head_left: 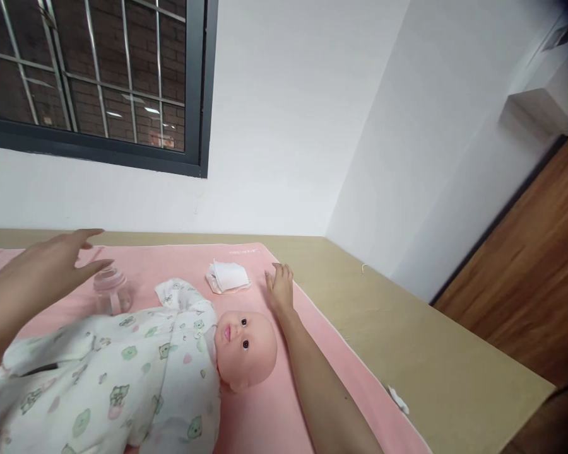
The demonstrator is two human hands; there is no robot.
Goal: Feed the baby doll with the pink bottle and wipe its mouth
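Observation:
My left hand (59, 261) hovers above the left part of the pink mat, fingers stretched apart and nothing between them. Just beyond its thumb stands a clear baby bottle (112, 291) with a pink collar. A baby doll (247, 349) lies on its back, its head toward the right, wearing a white sleepsuit (137, 366) printed with green bears. My right hand (280, 287) is past the doll's head near the mat's edge, fingers loosely bent and holding nothing visible. To its left sits a small pack of white tissues (228, 276).
The pink mat (260, 403) covers much of a wood-coloured table (360, 315). A crumpled white scrap (398, 400) lies at the mat's right edge. White walls rise behind, with a barred window (99, 75) at upper left and a brown wooden panel (525, 271) at right.

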